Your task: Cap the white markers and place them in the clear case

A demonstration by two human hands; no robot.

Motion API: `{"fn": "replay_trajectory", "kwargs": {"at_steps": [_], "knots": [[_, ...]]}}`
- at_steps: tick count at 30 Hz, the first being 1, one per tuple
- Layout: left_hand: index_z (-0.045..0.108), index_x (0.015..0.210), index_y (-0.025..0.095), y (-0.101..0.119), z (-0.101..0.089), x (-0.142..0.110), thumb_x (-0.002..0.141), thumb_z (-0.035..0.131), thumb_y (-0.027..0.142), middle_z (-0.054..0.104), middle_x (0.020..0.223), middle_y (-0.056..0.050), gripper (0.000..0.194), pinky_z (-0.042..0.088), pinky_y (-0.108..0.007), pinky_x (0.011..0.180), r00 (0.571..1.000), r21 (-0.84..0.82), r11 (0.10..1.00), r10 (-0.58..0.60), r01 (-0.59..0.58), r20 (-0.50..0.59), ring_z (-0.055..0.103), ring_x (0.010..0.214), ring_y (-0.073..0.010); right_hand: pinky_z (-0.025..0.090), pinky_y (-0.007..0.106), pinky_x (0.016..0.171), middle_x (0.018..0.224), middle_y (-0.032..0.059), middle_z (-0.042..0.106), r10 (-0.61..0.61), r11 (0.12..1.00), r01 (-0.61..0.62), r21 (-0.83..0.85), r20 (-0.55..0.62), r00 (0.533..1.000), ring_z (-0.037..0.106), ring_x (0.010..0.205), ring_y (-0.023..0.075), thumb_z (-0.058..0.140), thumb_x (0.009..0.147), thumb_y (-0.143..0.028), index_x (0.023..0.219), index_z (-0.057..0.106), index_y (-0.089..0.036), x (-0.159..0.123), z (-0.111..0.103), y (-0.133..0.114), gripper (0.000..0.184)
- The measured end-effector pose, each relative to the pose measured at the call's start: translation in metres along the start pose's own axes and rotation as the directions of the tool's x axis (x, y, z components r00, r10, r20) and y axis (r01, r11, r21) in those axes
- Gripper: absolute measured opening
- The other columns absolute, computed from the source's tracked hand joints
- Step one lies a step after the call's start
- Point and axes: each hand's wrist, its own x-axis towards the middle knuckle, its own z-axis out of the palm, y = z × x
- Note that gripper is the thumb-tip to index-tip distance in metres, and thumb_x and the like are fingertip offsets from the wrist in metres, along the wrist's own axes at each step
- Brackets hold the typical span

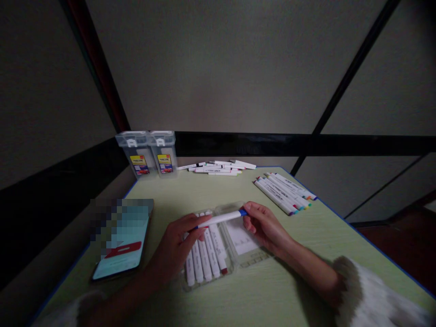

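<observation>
Both my hands hold one white marker pen (pixel 221 218) with blue ends, level above an opened clear plastic case. My left hand (pixel 180 236) pinches its left end between thumb and fingers. At the blue right end, the fingertips of my right hand (pixel 260 220) are closed around it. Under the pen, several white marker pens (pixel 205 261) lie side by side in the left half of the clear case (pixel 233 268). One of them shows a dark red end. The case's right half holds a white paper sheet (pixel 242 238), partly hidden by my right hand.
A phone (pixel 126 245) with a lit screen lies at the left. Two clear lidded boxes (pixel 137 156) with yellow labels stand at the back left. A loose pile of marker pens (pixel 218 168) is along the back edge, and a row of colour-tipped marker pens (pixel 284 193) lies back right.
</observation>
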Motion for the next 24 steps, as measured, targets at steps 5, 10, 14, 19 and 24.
{"fn": "replay_trajectory", "kwargs": {"at_steps": [5, 10, 14, 19, 24], "knots": [[0.066, 0.099, 0.019, -0.0023, 0.0007, -0.0021, 0.075, 0.047, 0.017, 0.063, 0.078, -0.004, 0.030, 0.043, -0.025, 0.067, 0.997, 0.075, 0.994, 0.075, -0.076, 0.012, 0.057, 0.076, -0.0159, 0.020, 0.015, 0.033, 0.036, -0.0041, 0.049, 0.013, 1.000, -0.013, 0.019, -0.015, 1.000, 0.034, 0.031, 0.0018, 0.066, 0.066, -0.033, 0.051, 0.049, -0.014, 0.0013, -0.0009, 0.0015, 0.030], [0.065, 0.101, 0.017, 0.0002, 0.0002, -0.0017, 0.076, 0.048, 0.018, 0.063, 0.065, -0.001, 0.031, 0.043, -0.025, 0.065, 0.998, 0.080, 0.996, 0.044, -0.047, 0.036, 0.058, 0.066, -0.0151, 0.018, 0.014, 0.033, 0.038, -0.0050, 0.049, 0.011, 1.000, -0.011, 0.019, -0.020, 1.000, 0.033, 0.031, 0.0011, 0.068, 0.065, -0.030, 0.051, 0.048, -0.014, 0.0009, 0.0000, 0.0012, 0.029], [0.066, 0.098, 0.016, 0.0033, 0.0003, -0.0010, 0.075, 0.047, 0.020, 0.057, 0.053, 0.002, 0.030, 0.042, -0.024, 0.059, 0.999, 0.041, 0.999, 0.030, -0.031, 0.015, 0.054, 0.056, -0.0133, 0.019, 0.014, 0.034, 0.038, -0.0051, 0.049, 0.004, 1.000, -0.004, 0.005, -0.017, 1.000, 0.033, 0.033, 0.0015, 0.068, 0.065, -0.031, 0.052, 0.048, -0.014, 0.0005, 0.0002, 0.0014, 0.029], [0.067, 0.094, 0.014, 0.0053, 0.0011, -0.0001, 0.073, 0.048, 0.023, 0.052, 0.048, 0.003, 0.030, 0.039, -0.022, 0.051, 0.997, -0.065, 0.995, -0.083, 0.082, -0.011, 0.049, 0.050, -0.0119, 0.021, 0.014, 0.035, 0.041, -0.0049, 0.050, -0.014, 1.000, 0.014, -0.004, -0.002, 1.000, 0.035, 0.035, 0.0019, 0.069, 0.064, -0.028, 0.055, 0.051, -0.014, -0.0010, 0.0006, -0.0003, 0.025], [0.067, 0.093, 0.010, 0.0054, 0.0004, 0.0022, 0.073, 0.047, 0.030, 0.045, 0.041, 0.005, 0.034, 0.035, -0.021, 0.046, 0.975, -0.168, 0.961, -0.221, 0.218, 0.003, 0.044, 0.044, -0.0110, 0.022, 0.014, 0.035, 0.043, -0.0051, 0.052, -0.032, 0.999, 0.033, -0.027, 0.011, 0.999, 0.036, 0.036, 0.0026, 0.073, 0.059, -0.027, 0.064, 0.057, -0.014, -0.0030, 0.0023, -0.0024, 0.022]]}}
